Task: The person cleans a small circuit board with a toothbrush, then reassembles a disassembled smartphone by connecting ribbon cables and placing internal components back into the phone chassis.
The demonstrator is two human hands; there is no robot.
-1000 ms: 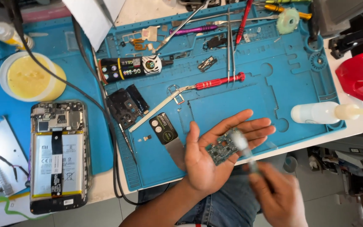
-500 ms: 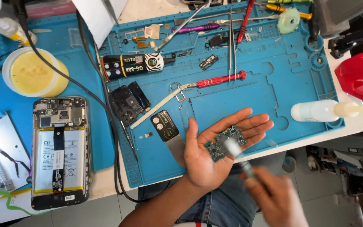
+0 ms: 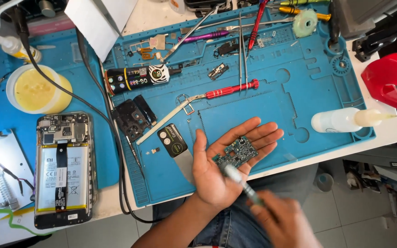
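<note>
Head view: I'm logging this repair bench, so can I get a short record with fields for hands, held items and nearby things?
left hand: open, palm up, small circuit board lying on it
right hand: blurred, grips a thin tool, tip at the board
surface: blue work mat
left of mat: opened phone, back off, battery showing
on mat: red-handled screwdriver; white squeeze bottle lying on its side

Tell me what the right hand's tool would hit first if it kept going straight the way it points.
Probably the small green circuit board lying on the open left hand: the blurred right hand aims its slim tool up-left, tip apparently already there.
</note>
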